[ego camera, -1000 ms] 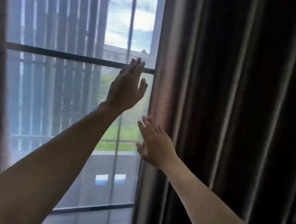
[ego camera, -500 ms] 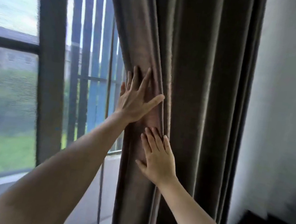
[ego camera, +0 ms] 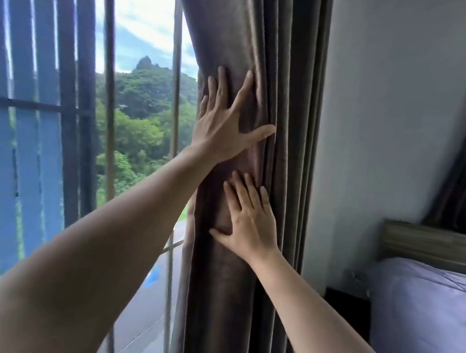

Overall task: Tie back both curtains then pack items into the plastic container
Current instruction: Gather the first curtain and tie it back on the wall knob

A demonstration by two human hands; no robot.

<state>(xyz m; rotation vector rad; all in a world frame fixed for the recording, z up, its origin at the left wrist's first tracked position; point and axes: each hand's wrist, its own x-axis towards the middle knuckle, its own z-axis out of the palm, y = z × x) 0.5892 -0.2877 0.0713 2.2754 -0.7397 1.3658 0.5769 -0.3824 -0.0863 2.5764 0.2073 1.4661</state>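
Observation:
A dark brown curtain hangs bunched in folds against the white wall, at the right side of the window. My left hand lies flat on the curtain's folds, fingers spread and thumb out to the right. My right hand presses flat on the same curtain just below it, fingers pointing up. Neither hand grips the cloth. No tie-back and no plastic container are in view.
The window with vertical bars fills the left, with green hills outside. A white wall stands right of the curtain. A bed with a lilac cover and wooden headboard sits at the right, with a dark nightstand beside it.
Both hands have pushed the curtain to the right, from mid-window to a bunch against the wall. The view has swung right, so the bed has come into sight.

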